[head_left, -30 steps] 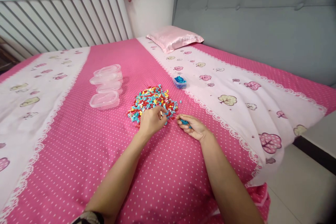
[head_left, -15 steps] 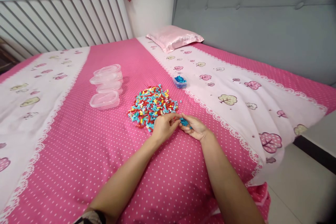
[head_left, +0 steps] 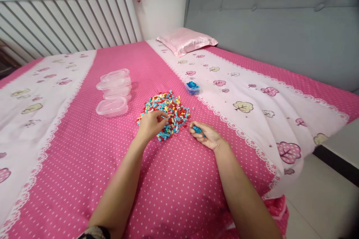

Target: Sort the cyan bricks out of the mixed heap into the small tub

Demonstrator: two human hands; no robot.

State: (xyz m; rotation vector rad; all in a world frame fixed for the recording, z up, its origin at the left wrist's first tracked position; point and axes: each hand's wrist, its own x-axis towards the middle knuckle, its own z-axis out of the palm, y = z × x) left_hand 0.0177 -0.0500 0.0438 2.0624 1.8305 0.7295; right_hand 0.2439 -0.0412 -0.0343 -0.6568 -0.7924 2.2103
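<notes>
A mixed heap of small toy building bricks (head_left: 175, 110) in red, light blue, yellow and white lies on the pink dotted bedspread (head_left: 168, 179). Over the heap's left front side is my left hand (head_left: 151, 125), its fingers bent toward the thumb at the bricks. Whatever lies between those fingertips is too small to make out. Just right of the heap, my right hand (head_left: 209, 137) is turned palm up, with fingers curled around several blue bricks (head_left: 197, 129). Behind it stands a small clear tub (head_left: 193, 90) holding more blue bricks.
Several clear plastic containers (head_left: 112, 106) stand in a row left of the heap. One loose blue brick (head_left: 193, 108) lies right of it. Farther back are a pink pillow (head_left: 186, 40), a grey headboard (head_left: 266, 26) and a white radiator (head_left: 70, 24).
My left hand has moved left, away from my right hand, and is now over the brick heap. My right hand stays in place, its blue bricks still in the palm.
</notes>
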